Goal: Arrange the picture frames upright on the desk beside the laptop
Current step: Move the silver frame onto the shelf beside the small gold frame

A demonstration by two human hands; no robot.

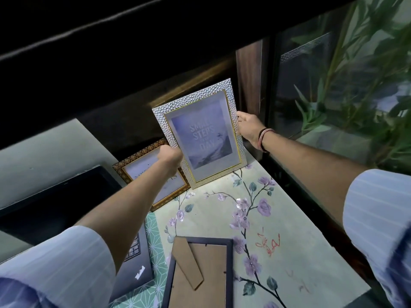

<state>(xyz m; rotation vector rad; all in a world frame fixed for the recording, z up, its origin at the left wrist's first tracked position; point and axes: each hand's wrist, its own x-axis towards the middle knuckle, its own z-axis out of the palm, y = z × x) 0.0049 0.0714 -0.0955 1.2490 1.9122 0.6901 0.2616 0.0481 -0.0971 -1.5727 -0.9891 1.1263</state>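
Dark frame [200, 274] lies face-down; left hand [170, 157] and right hand [249, 127] grip the upright, portrait silver frame [198, 138], print facing the camera

The head camera is looking steeply down and forward, close over the table [278, 252], arms reaching toward 12 o'clock.

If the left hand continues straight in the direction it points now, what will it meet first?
The left hand already grips the silver frame at its left edge. Going on, it would probably meet the dark back panel behind; depth is unclear.
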